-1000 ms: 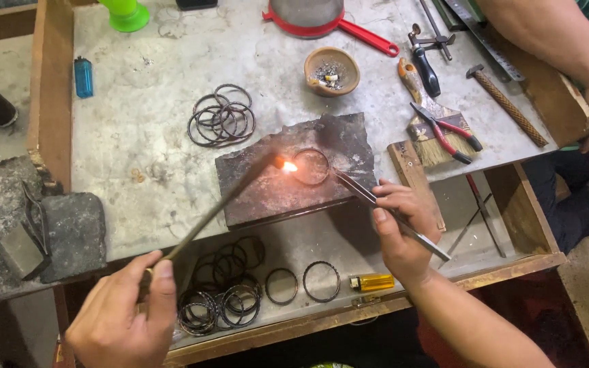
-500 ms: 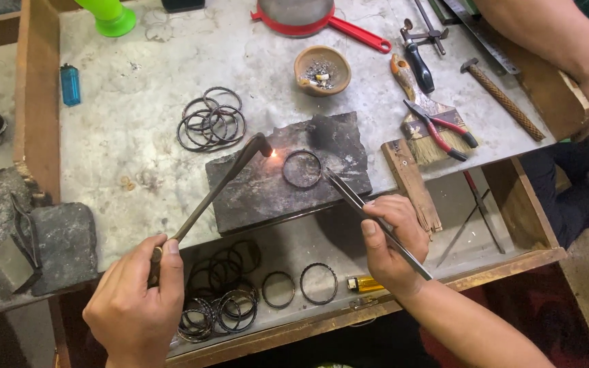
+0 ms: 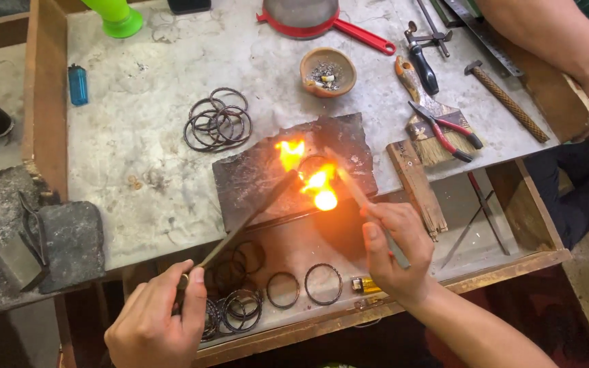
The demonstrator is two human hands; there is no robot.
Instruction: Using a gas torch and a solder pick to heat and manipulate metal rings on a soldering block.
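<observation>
My left hand (image 3: 155,320) grips a long thin blowtorch pipe (image 3: 240,228) whose tip points at a dark charred block (image 3: 253,177) on the grey bench. A bright orange flame (image 3: 311,177) burns at the tip, over a metal ring on the block that the glare mostly hides. My right hand (image 3: 393,249) holds long tweezers (image 3: 352,187) that reach into the flame. A pile of dark wire rings (image 3: 217,119) lies behind the block. More rings (image 3: 253,293) lie in the open drawer below, between my hands.
A small clay bowl (image 3: 327,70), red-handled strainer (image 3: 335,17), pliers (image 3: 444,129), brush (image 3: 424,126) and hammer (image 3: 506,99) lie at the back right. Another person's arm (image 3: 560,41) rests at the right edge. A blue lighter (image 3: 78,84) and a green object (image 3: 114,15) sit at the back left.
The flame has grown from a small spark to a large orange blaze over the ring. Both hands stay in place on the torch and tweezers.
</observation>
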